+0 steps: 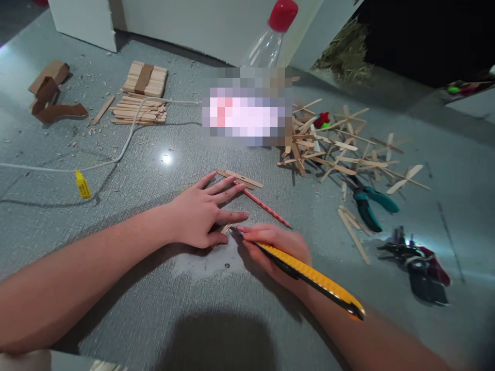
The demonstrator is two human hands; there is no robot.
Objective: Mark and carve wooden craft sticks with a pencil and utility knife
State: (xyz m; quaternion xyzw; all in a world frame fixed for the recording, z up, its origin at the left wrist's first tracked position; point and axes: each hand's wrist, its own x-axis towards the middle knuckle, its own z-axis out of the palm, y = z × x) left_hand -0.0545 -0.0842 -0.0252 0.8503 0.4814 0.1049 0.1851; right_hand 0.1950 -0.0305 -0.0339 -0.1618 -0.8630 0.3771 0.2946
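My left hand (204, 211) lies with its fingers spread over the grey surface. A short piece of craft stick (226, 229) shows between its thumb and index finger, mostly hidden. In my right hand (278, 250) is a yellow and black utility knife (309, 270), gripped with its blade tip at that piece. Beyond my left fingertips lie a few flat craft sticks (247, 179). A red patterned pencil (270, 208) slants from those fingertips toward the right.
Bundled craft sticks (145, 78) and a brown paper strip (58, 100) lie far left. A white cable (127, 147) leads to a blurred bright device (247, 113) before a red-capped bottle (266, 46). Crossed sticks (348, 144), teal-handled pliers (367, 206) and a dark clip-like object (421, 268) lie right.
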